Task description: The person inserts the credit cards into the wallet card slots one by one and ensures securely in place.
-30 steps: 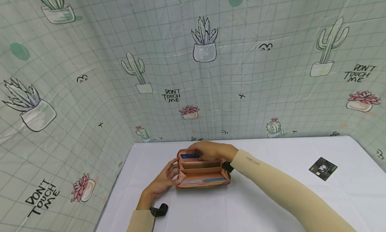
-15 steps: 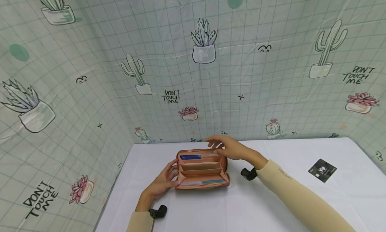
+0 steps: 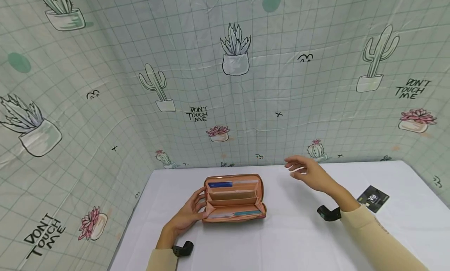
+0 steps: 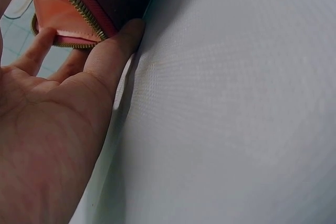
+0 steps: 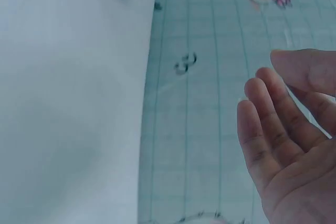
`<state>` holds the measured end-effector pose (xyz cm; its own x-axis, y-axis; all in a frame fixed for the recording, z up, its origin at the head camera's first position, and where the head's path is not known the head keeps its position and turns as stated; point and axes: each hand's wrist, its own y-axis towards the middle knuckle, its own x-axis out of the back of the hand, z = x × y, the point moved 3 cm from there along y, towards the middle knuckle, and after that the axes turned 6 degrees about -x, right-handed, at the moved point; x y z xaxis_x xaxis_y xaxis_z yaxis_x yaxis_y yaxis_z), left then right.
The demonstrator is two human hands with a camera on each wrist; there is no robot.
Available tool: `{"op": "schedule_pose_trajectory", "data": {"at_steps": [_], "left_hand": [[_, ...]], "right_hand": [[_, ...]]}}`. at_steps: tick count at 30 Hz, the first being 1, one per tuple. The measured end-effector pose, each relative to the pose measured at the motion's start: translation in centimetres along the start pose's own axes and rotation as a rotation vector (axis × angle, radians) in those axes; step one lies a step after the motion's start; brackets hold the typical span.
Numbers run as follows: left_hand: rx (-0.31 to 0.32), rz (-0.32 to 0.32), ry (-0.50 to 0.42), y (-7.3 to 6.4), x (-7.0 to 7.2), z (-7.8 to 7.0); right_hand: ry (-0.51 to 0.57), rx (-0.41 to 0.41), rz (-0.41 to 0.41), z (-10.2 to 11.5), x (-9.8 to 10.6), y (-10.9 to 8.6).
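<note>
An unzipped, coral-coloured zip wallet (image 3: 232,207) lies spread wide on the white table. A blue card (image 3: 220,184) sits in its far side, and a teal card (image 3: 247,213) shows in a slot of the near side. My left hand (image 3: 190,213) holds the wallet's left end. In the left wrist view, the thumb (image 4: 128,32) presses the dark outer cover beside the brass zip, with other fingers at the opposite flap. My right hand (image 3: 311,175) hovers over the table right of the wallet, its fingers loosely bent and nothing in them.
A black card marked VIP (image 3: 374,198) lies on the right of the table, partly behind the right forearm. The white tabletop (image 3: 281,239) meets a cactus-print grid cloth (image 3: 267,87) at the back and left. Both wrists wear black cameras.
My right hand has drawn out of the wallet, leaving the blue card in its far side, and has moved right toward the VIP card. The left hand stays on the wallet.
</note>
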<state>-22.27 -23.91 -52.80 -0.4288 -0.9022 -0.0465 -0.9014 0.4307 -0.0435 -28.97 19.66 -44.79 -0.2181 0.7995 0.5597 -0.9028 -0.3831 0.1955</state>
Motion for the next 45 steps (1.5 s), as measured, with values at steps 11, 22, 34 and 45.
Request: {"op": "schedule_pose_trajectory", "data": {"at_steps": [11,22,34,45], "left_hand": [[-0.009,0.021,-0.008,-0.2,0.2,0.1],[-0.021,0.026,-0.010,-0.3,0.3,0.2],[-0.025,0.032,-0.025,-0.2,0.1,-0.1],[-0.014,-0.001,-0.005,-0.1,-0.1,-0.1]], "right_hand": [[-0.057,-0.165,-0.147,-6.0,4.9,-5.8],[-0.196,-0.309,-0.276,-10.5,8.8,-10.9],[-0.380,-0.455,-0.289,-13.0,10.4,-14.0],[-0.482,-0.474,-0.270,-13.9,10.3,-14.7]]}}
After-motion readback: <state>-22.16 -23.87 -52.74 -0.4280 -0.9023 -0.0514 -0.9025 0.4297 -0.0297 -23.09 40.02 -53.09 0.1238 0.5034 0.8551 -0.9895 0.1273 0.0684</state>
